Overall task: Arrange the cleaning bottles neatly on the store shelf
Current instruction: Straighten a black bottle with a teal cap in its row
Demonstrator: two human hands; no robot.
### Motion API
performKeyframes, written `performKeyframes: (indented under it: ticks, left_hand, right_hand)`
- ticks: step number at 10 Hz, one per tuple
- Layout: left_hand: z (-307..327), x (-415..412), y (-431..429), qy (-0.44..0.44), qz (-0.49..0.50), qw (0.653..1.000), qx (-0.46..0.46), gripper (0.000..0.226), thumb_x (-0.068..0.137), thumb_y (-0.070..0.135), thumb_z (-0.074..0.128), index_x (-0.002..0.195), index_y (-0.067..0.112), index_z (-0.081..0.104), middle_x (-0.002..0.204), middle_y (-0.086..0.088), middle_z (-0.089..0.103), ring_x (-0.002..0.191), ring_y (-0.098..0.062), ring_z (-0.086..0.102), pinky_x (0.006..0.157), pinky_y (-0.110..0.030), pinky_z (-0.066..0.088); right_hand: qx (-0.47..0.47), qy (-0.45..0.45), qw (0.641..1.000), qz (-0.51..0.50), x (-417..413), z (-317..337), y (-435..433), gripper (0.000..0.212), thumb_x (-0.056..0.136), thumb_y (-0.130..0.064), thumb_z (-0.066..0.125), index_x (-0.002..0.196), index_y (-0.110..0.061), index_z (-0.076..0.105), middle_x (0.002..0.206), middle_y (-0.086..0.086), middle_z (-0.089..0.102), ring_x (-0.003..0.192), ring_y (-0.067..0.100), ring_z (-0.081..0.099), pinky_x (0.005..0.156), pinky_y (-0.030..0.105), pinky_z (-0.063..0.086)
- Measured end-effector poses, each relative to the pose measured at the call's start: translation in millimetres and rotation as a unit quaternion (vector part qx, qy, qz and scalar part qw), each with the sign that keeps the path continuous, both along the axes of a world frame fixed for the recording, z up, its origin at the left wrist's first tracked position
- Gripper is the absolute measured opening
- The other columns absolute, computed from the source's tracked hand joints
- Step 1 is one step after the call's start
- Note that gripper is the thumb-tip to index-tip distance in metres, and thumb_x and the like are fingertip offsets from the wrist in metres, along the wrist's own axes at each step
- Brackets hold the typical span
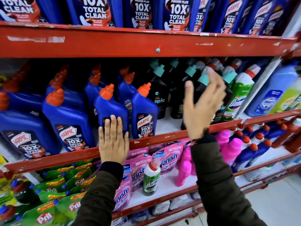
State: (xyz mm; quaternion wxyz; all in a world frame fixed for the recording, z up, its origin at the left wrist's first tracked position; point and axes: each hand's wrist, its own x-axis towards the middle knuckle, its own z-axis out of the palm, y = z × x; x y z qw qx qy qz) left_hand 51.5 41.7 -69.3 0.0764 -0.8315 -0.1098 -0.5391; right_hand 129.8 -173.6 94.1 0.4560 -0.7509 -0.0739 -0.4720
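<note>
The head camera, the only view, looks down at a red store shelf (162, 139) packed with cleaning bottles. The left hand (113, 142) lies flat, fingers straight and close together, palm pressed against the lower front of a blue Harpic bottle (110, 108) in the front row; it grips nothing, and the flat contact reads as a push to seat the bottle back and square it with its neighbours rather than a lift. That bottle stands on its base at the shelf's front lip, long axis near vertical but leaning slightly, its orange cap (107, 92) angled up and to the right, and its label hidden behind the hand. The blue bottle to its right (144, 115) stands close beside it with its label facing out, which suggests the facing the row is meant to have. The right hand (202, 105) is raised and spread wide, thumb apart from the fingers, in front of the black Spic bottles (200, 88) with teal caps; it is blurred, and whether the fingertips touch a cap I cannot tell, though nothing is enclosed in it. Those black bottles stand upright with necks tilting right, beside a green Domestos bottle (239, 97). The open hand looks poised to steady or straighten that group next.
</note>
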Motion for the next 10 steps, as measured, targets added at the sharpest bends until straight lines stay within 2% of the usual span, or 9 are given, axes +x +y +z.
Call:
performKeyframes:
  ticks: [1,2,4,5,6,7,9,10]
  left_hand:
    - [1.0,0.1,-0.7,-0.004,-0.003,1.0,-0.003,0.079,0.103,0.03,0.042,0.163,0.008,-0.005,0.17,-0.007,-0.016,0.158,-0.021,-0.014,0.13,-0.042,-0.005]
    - [0.2,0.8,-1.0,-0.004,-0.001,1.0,-0.005,0.079,0.103,0.03,0.042,0.163,0.008,-0.004,0.17,-0.008,-0.015,0.158,-0.021,-0.013,0.13,-0.042,-0.004]
    - [-2.1,2.6,0.5,-0.009,-0.002,1.0,-0.001,0.078,0.103,0.029,0.043,0.163,0.007,-0.001,0.17,-0.008,-0.012,0.159,-0.022,-0.011,0.13,-0.043,-0.003]
    - [-2.8,2.4,1.2,-0.009,-0.004,1.0,-0.001,0.078,0.103,0.029,0.042,0.164,0.007,0.0,0.17,-0.008,-0.011,0.159,-0.023,-0.01,0.13,-0.044,-0.002]
    - [-2.7,2.7,1.8,-0.009,-0.005,1.0,-0.001,0.077,0.103,0.029,0.041,0.164,0.007,0.0,0.17,-0.009,-0.011,0.159,-0.023,-0.01,0.13,-0.044,-0.002]
    - [-3.7,3.4,2.3,-0.009,-0.007,1.0,0.002,0.077,0.103,0.03,0.041,0.164,0.007,0.0,0.17,-0.009,-0.011,0.159,-0.023,-0.009,0.13,-0.044,-0.002]
    - [-3.1,2.9,1.7,-0.011,-0.008,1.0,0.0,0.077,0.103,0.03,0.041,0.164,0.007,0.0,0.17,-0.009,-0.01,0.159,-0.023,-0.009,0.13,-0.044,-0.002]
    - [-2.1,3.1,1.1,-0.01,-0.01,1.0,-0.001,0.078,0.103,0.03,0.042,0.163,0.007,-0.001,0.17,-0.009,-0.011,0.159,-0.023,-0.01,0.13,-0.044,-0.003]
  right_hand:
    - [0.033,0.067,0.996,-0.052,34.1,14.4,-35.2,0.07,0.102,-0.042,0.058,0.16,-0.011,0.036,0.162,0.013,0.037,0.15,0.032,0.035,0.123,0.042,0.023]
    - [0.027,0.138,0.988,-0.062,65.0,15.4,-62.0,0.072,0.102,-0.04,0.058,0.162,-0.008,0.031,0.164,0.014,0.033,0.153,0.035,0.031,0.125,0.045,0.022]
    - [-0.019,0.215,0.974,-0.065,95.4,-1.0,-79.8,0.079,0.096,-0.045,0.07,0.157,-0.006,0.038,0.159,0.019,0.041,0.148,0.038,0.035,0.12,0.047,0.029]
    - [-0.028,0.214,0.975,-0.044,104.5,-7.6,-83.6,0.074,0.095,-0.043,0.073,0.151,-0.003,0.046,0.153,0.02,0.049,0.143,0.041,0.041,0.118,0.047,0.03]
    - [-0.023,0.175,0.984,-0.017,105.6,-10.6,-86.4,0.067,0.095,-0.035,0.074,0.142,0.006,0.05,0.143,0.025,0.055,0.135,0.043,0.048,0.117,0.044,0.031]
    - [-0.013,0.123,0.992,-0.027,91.3,-11.4,-88.3,0.067,0.095,-0.038,0.073,0.139,0.008,0.052,0.138,0.026,0.058,0.131,0.044,0.049,0.114,0.044,0.031]
    - [-0.013,0.04,0.997,-0.057,43.6,16.5,-88.4,0.067,0.088,-0.053,0.075,0.133,-0.006,0.062,0.129,0.012,0.068,0.122,0.042,0.05,0.099,0.04,0.039]
    - [-0.021,0.031,0.999,-0.033,16.6,27.9,-82.9,0.065,0.082,-0.06,0.077,0.127,-0.014,0.068,0.121,0.005,0.073,0.117,0.037,0.053,0.093,0.035,0.041]
